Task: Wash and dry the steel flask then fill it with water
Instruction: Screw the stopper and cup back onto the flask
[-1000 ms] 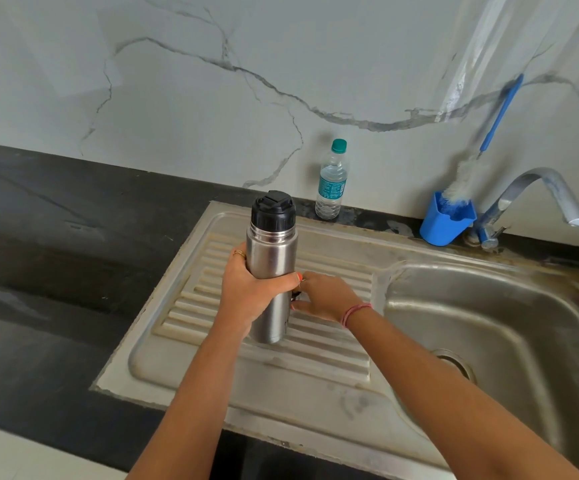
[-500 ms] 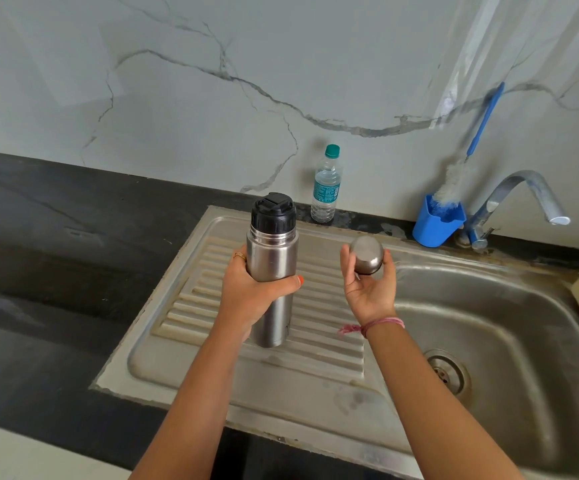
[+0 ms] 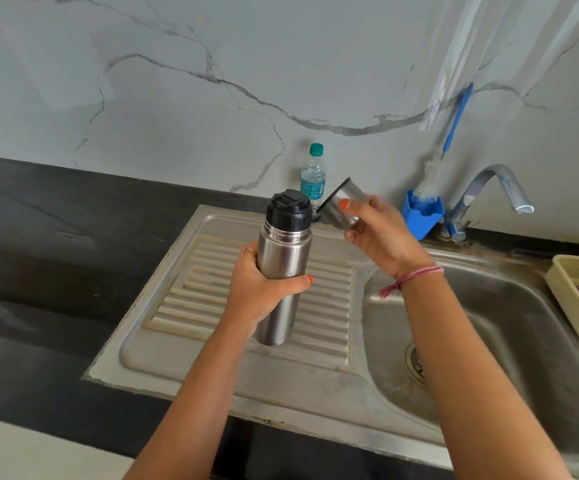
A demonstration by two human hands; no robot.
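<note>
We are holding the steel flask [image 3: 282,268] upright over the ribbed draining board [image 3: 211,306] with our left hand [image 3: 263,289], fingers and thumb wrapped round its middle, its base near the ribs, though whether it is touching them we cannot tell. Our right hand [image 3: 374,233] is pinching the steel cup [image 3: 343,206] between thumb and fingers, just beside the flask's black stopper [image 3: 289,209].

A second ago this hand was low beside the flask body; half a second ago it was showing the cup base-up in the palm; now it is tipping the cup on its side, dark rim turned toward the stopper, and raising it to the level of the flask top. The flask itself is staying where it was, and the stopper is still sitting screwed in place.

We are judging this as the very start: the outer cup is in hand and free, but the flask is still sealed and nothing is getting wet yet. The tap [image 3: 495,188] is not running, as far as we can see, and the brush [image 3: 433,174] is standing in its blue holder [image 3: 419,213] by the basin [image 3: 523,341]. Next the cup probably needs setting down so the stopper can come out.
</note>
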